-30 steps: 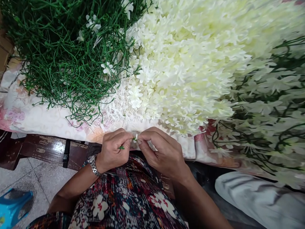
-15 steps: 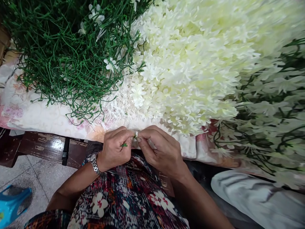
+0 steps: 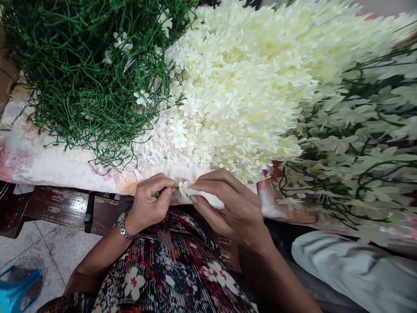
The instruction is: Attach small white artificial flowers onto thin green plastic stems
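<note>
One small white flower [image 3: 183,188] could be slipping off its thin green stem [image 3: 156,194] if seating loosely; the left hand [image 3: 150,201] is pinching the stem, the right hand [image 3: 233,211] hovering half-open, contact unclear

Gleams metallic on the wristwatch [image 3: 124,226], glossy but scuffed on the brown wood [image 3: 60,207]. Looks like smooth plastic on the blue stool [image 3: 20,284] and green stems [image 3: 94,87], matt cloth on the white petals [image 3: 241,91].

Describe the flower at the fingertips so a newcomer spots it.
In front of the big cream-white flower heap, find the left hand with a metal watch and the right hand. Between their fingertips is one small white flower, the only one clear of the piles.
</note>
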`<state>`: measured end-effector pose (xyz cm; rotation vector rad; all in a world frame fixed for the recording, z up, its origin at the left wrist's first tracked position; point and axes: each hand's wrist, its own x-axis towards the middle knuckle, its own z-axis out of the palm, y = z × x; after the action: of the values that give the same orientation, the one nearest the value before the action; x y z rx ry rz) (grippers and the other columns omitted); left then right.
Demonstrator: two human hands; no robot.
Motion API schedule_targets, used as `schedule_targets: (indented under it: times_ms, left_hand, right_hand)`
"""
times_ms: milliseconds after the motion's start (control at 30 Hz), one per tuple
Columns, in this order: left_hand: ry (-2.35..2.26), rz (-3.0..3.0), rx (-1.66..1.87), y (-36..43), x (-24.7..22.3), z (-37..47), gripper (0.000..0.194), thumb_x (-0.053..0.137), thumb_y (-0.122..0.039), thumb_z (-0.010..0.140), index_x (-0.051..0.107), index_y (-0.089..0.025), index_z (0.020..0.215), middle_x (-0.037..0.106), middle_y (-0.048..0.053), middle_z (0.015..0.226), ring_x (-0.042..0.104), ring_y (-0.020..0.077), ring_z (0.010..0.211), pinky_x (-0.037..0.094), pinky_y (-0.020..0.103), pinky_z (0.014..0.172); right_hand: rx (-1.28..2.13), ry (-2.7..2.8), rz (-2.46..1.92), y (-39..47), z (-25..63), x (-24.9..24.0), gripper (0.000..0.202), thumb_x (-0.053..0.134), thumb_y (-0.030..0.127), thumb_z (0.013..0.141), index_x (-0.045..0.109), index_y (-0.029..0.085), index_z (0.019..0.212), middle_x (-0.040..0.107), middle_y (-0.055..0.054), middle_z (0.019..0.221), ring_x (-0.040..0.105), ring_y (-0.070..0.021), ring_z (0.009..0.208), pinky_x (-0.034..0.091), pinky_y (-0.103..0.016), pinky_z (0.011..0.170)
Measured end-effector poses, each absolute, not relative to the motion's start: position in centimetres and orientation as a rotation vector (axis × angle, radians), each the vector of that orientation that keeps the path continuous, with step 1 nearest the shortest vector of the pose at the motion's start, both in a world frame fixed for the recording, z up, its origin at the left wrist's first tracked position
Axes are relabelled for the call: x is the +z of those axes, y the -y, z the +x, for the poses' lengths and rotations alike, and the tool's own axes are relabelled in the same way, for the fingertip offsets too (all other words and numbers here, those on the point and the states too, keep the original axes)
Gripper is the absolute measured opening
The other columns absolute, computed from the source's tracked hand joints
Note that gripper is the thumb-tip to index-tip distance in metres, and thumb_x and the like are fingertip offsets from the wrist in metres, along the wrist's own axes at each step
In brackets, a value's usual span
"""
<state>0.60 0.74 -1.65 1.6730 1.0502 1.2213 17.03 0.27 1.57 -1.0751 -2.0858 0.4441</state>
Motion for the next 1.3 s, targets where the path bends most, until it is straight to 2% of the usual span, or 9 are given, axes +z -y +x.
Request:
schedule_targets:
  times_ms: [233, 1300]
  left_hand:
    - [-1.053, 1.759, 1.204, -0.6, -1.8, 0.7, 0.011, 0.050, -0.005, 0.072, 0.057, -0.013, 0.074, 0.052, 0.000, 0.060, 0.047, 0.0076, 0.055, 0.038, 0.021, 0.052]
    - [-1.113, 1.873, 1.127, -0.8, -2.0, 0.8, 0.014, 0.043, -0.006, 0.072, 0.053, -0.015, 0.067, 0.046, -0.002, 0.055, 0.042, 0.0077, 0.051, 0.034, 0.022, 0.049]
  right_hand:
    - [0.365, 2.173, -1.059, -0.5, 16.3, 1.1, 0.016, 0.052, 0.005, 0.070, 0.053, 0.014, 0.082, 0.054, -0.005, 0.073, 0.050, -0.0122, 0.070, 0.045, -0.026, 0.061]
    - [0.349, 2.314, -1.070, -0.9, 16.1, -0.1, 0.015, 0.045, 0.006, 0.074, 0.049, 0.016, 0.085, 0.053, -0.004, 0.073, 0.050, -0.0127, 0.071, 0.047, -0.026, 0.062]
